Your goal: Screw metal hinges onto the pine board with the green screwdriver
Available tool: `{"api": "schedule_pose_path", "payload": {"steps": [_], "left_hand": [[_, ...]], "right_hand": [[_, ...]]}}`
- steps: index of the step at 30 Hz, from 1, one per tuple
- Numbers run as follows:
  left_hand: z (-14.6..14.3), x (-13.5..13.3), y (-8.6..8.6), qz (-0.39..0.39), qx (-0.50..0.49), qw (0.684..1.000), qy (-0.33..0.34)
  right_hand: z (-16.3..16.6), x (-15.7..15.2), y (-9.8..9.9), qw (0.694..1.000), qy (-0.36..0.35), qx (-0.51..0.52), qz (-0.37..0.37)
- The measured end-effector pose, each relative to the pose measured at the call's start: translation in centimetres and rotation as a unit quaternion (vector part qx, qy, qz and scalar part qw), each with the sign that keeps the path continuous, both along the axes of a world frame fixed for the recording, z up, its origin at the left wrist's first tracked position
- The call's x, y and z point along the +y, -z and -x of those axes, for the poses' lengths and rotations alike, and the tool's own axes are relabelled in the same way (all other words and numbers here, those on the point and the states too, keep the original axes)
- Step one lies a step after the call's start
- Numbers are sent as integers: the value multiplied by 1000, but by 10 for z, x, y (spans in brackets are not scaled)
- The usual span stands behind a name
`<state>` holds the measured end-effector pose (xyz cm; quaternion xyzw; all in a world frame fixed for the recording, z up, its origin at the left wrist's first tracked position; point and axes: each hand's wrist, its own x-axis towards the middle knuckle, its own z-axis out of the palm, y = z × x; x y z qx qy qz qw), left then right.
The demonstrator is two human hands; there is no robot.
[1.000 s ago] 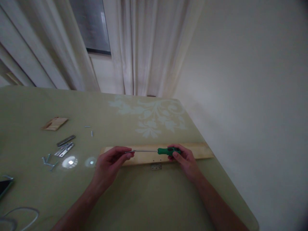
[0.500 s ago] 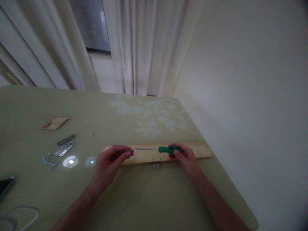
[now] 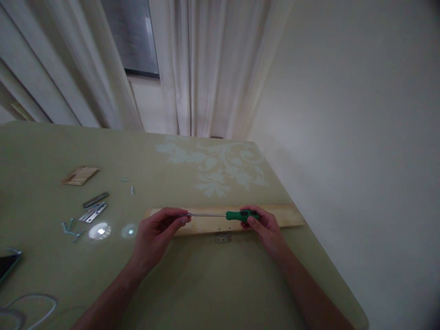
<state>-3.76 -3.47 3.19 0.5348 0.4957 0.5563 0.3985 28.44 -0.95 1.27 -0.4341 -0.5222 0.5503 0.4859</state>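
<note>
My right hand [image 3: 263, 227] grips the green handle of a screwdriver [image 3: 237, 215], held level above a long pale wooden board [image 3: 288, 214] on the green table. Its thin metal shaft runs left to my left hand [image 3: 156, 233]. That hand pinches a small screw [image 3: 184, 215] at the shaft's tip, fingers closed. A small metal hinge [image 3: 223, 238] lies on the table at the board's near edge, between my two hands.
Flat metal hinges [image 3: 93, 206] and loose screws [image 3: 71, 228] lie at the left. A small wood piece [image 3: 79, 175] sits behind them. A dark device [image 3: 8, 262] and a white cable [image 3: 30, 309] occupy the lower left corner. Curtains and a wall border the table [image 3: 206, 284].
Half a second ago the screwdriver tip stood a little apart from the screw in my left hand. Now the tip meets the screw. Both hands stayed almost in place.
</note>
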Motion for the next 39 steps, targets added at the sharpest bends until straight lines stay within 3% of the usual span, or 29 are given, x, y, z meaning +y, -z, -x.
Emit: {"api": "schedule_pose_path", "payload": {"steps": [8, 19, 25, 33, 39], "left_hand": [[1, -1, 0, -15, 35, 999, -1], [6, 2, -2, -54, 162, 985, 1], [2, 2, 4, -28, 108, 993, 27], [-3, 1, 5, 16, 21, 999, 31], [-3, 0, 3, 16, 24, 999, 38]], "right_hand": [[-2, 1, -2, 1000, -13, -6, -16], [-3, -1, -13, 998, 6, -42, -54], [-3, -1, -12, 998, 13, -7, -59], [-1, -1, -5, 999, 25, 47, -10], [-1, 0, -4, 998, 35, 47, -6]]}}
